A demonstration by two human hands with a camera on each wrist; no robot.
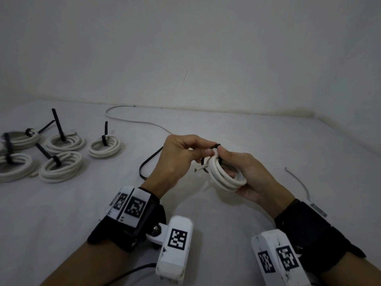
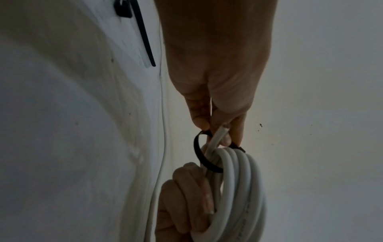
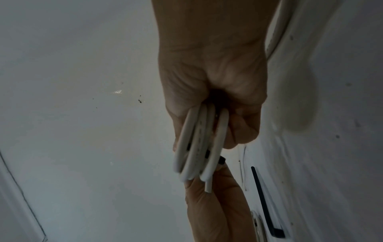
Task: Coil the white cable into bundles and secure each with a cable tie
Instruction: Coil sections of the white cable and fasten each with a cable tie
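Note:
My right hand (image 1: 227, 164) grips a coil of white cable (image 1: 224, 177) held above the table, with a cut cable end (image 1: 199, 169) sticking out to the left. A black cable tie (image 2: 198, 152) is looped loosely around the coil's top. My left hand (image 1: 207, 151) pinches the tie beside its head (image 1: 216, 145), right against my right thumb. In the left wrist view the fingertips (image 2: 202, 123) hold the black strap just above the coil (image 2: 238, 188). The right wrist view shows the coil (image 3: 196, 147) edge-on in my fist.
Several tied white bundles (image 1: 61, 166) with black tie tails lie at the left of the white table (image 1: 206, 213). A loose white cable (image 1: 134, 119) runs along the back edge. A spare black tie (image 1: 148, 162) lies behind my left hand, a thin wire (image 1: 299, 180) to the right.

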